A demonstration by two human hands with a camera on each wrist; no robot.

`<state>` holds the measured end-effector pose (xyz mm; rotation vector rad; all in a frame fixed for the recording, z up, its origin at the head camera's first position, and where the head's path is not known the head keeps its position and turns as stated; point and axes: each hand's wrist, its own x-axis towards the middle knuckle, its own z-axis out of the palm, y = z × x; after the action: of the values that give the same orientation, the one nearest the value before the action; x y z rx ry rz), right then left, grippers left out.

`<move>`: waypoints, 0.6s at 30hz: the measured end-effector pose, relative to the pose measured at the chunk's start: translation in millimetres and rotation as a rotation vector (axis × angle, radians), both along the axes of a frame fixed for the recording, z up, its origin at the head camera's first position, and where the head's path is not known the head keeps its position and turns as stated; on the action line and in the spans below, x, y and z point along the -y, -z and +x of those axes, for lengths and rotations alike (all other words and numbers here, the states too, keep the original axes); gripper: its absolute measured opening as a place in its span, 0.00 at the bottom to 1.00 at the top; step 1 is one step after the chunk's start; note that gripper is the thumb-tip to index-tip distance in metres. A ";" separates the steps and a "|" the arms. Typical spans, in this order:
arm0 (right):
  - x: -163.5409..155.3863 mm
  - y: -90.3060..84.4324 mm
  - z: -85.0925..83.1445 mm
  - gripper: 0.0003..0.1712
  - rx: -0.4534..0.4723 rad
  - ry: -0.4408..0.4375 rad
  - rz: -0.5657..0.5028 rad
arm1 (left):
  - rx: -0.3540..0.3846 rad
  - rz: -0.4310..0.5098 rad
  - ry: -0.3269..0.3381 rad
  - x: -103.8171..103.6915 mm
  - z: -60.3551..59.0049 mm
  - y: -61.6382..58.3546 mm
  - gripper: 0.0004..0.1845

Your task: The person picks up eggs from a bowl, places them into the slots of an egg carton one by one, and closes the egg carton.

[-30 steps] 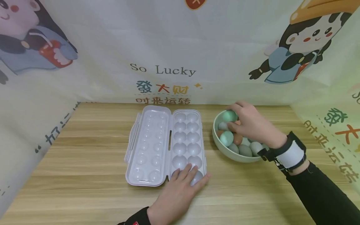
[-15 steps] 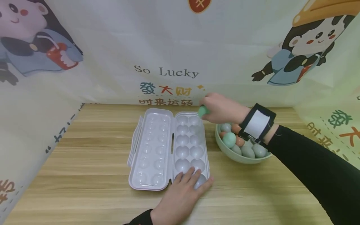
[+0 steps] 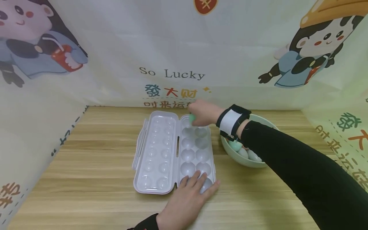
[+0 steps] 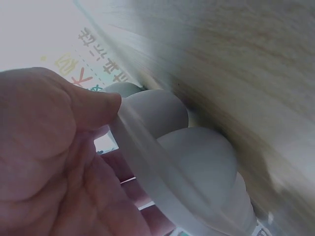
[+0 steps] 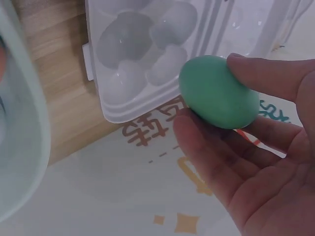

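A green egg (image 5: 219,92) is held between the thumb and fingers of my right hand (image 3: 204,111). In the head view the hand is over the far end of the open white plastic egg carton (image 3: 188,156), hiding part of the far cups; only a little of the egg (image 3: 192,118) shows there. My left hand (image 3: 185,200) lies across the carton's near end with its fingers extended over the cups. In the left wrist view, the thumb (image 4: 101,109) touches the carton's rim, and the rounded undersides of the cups (image 4: 197,162) show beside it.
To the carton's right stands a pale green bowl (image 3: 243,159) of green, grey and brown eggs, partly covered by my right forearm. The carton's lid (image 3: 155,153) lies open on the left. A printed cloth backdrop (image 3: 172,48) rises behind the wooden table (image 3: 86,179).
My right hand has lifted the green egg from the bowl and carried it left to the carton's far end. The left hand stays on the near end. The head view has shifted slightly.
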<state>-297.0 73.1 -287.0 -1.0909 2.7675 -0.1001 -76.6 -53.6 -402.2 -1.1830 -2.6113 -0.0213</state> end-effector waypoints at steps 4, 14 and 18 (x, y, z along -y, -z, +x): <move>8.2 5.3 -7.1 0.09 -0.006 0.016 0.011 | 0.028 -0.020 -0.008 -1.1 0.3 -2.0 0.30; 19.9 20.8 -23.5 0.13 -0.011 0.031 0.036 | 0.097 -0.029 -0.015 -4.2 1.6 -5.2 0.32; 24.2 28.7 -27.4 0.14 0.052 0.058 0.021 | 0.086 -0.041 -0.013 -3.5 2.6 -4.5 0.33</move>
<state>-324.4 49.0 -315.7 -0.9895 2.7484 -0.1051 -74.0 -50.1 -397.7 -1.2037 -2.7069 -0.0166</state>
